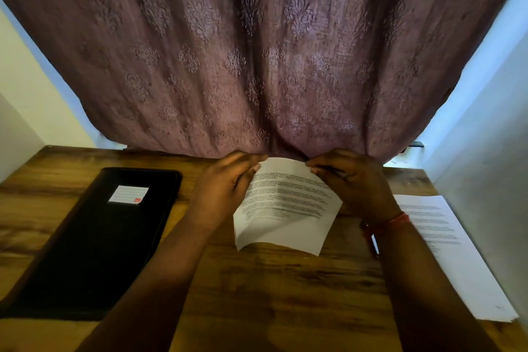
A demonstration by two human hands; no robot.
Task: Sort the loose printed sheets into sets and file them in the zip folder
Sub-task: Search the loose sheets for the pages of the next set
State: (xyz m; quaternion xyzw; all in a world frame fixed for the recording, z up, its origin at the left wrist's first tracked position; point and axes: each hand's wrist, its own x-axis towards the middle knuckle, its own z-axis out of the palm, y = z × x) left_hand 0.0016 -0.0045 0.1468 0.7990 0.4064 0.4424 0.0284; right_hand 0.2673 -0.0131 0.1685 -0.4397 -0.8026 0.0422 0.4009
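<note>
- The sheet (285,208), white with printed lines of text, is held up above the middle of the table (257,294), its lower edge hanging free and curling a little toward the viewer.
- The left hand (225,183) pinches the sheet's top left corner, thumb in front and fingers curled behind the paper.
- The right hand (351,180) pinches the top right corner in the same way, fingertips pressed on the paper's upper edge.
- Between the two hands the sheet's top edge bows upward in a shallow arch.
- A red thread band (391,223) circles the right wrist, just right of the sheet's lower right side.
- The folder (100,243), black and closed, lies flat on the table well left of the sheet, beyond the left forearm; a small white label (128,194) with a red mark sits on its cover near the far end.
- A pile (454,254) of more printed paper lies flat on the table to the right of the sheet, partly hidden under the right forearm; how many pages it holds cannot be told.
- Behind the sheet a mauve patterned curtain (257,51) hangs down to the table's far edge, touching or nearly touching both hands.
- Pale walls (34,88) show either side of the curtain.
</note>
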